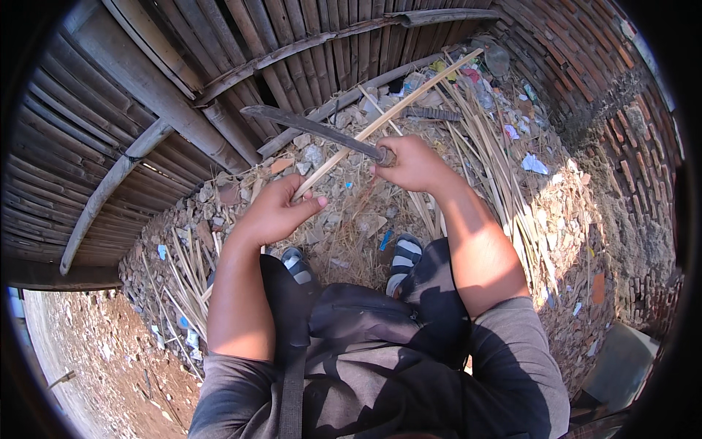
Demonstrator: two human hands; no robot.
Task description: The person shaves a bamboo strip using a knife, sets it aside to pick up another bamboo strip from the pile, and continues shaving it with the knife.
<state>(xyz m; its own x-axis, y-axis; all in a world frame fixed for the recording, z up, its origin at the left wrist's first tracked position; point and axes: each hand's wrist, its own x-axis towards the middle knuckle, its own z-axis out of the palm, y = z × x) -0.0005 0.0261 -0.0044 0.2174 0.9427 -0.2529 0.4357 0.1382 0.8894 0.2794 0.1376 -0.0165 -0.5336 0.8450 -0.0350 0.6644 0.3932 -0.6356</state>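
My left hand (276,212) is closed around the near end of a long pale bamboo strip (409,99), which slants away to the far right. In my right hand (411,164) is a machete (311,126), gripped by its short handle. Its dark curved blade points to the far left and crosses the strip; whether the edge touches the strip I cannot tell. Split bamboo strips (497,175) lie in a loose pile on the right, and more strips (191,256) lie by my left forearm.
A bamboo slat wall (292,51) rises ahead and to the left, with a brick wall (643,154) on the right. Rubble, straw and litter (351,219) cover the ground around my striped footwear (404,256). A grey-green panel (621,366) stands at the lower right.
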